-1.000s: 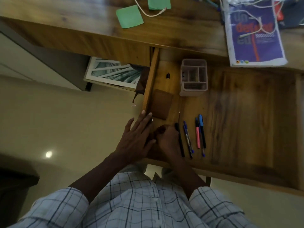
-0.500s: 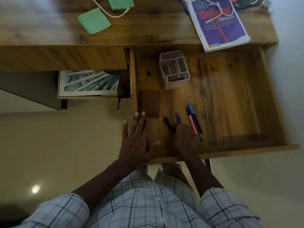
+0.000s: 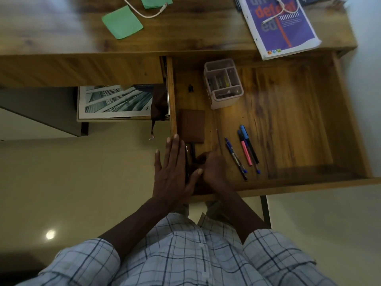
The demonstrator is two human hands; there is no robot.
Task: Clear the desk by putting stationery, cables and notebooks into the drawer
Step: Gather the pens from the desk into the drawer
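Note:
The wooden drawer (image 3: 288, 112) is pulled out under the desk (image 3: 61, 38). My left hand (image 3: 172, 172) lies flat with straight fingers at the drawer's near left corner. My right hand (image 3: 212, 168) is curled beside it around a black pen (image 3: 192, 151), next to a second dark pen. A brown notebook (image 3: 192, 125) lies just beyond my fingers. Several blue, pink and black pens (image 3: 244, 151) lie to the right. A pale organiser box (image 3: 223, 83) and a small black clip (image 3: 190, 88) sit farther back.
On the desk top lie two green sticky pads (image 3: 121, 22), a white cable (image 3: 144, 12) and a purple book (image 3: 282, 25) with another white cable (image 3: 282, 9) across it. A printed picture (image 3: 115, 102) sits on a shelf below left. The drawer's right half is bare wood.
My right hand carried the black pen leftward from beside the other pens to the drawer's left side, close to my left hand. The view also shifted.

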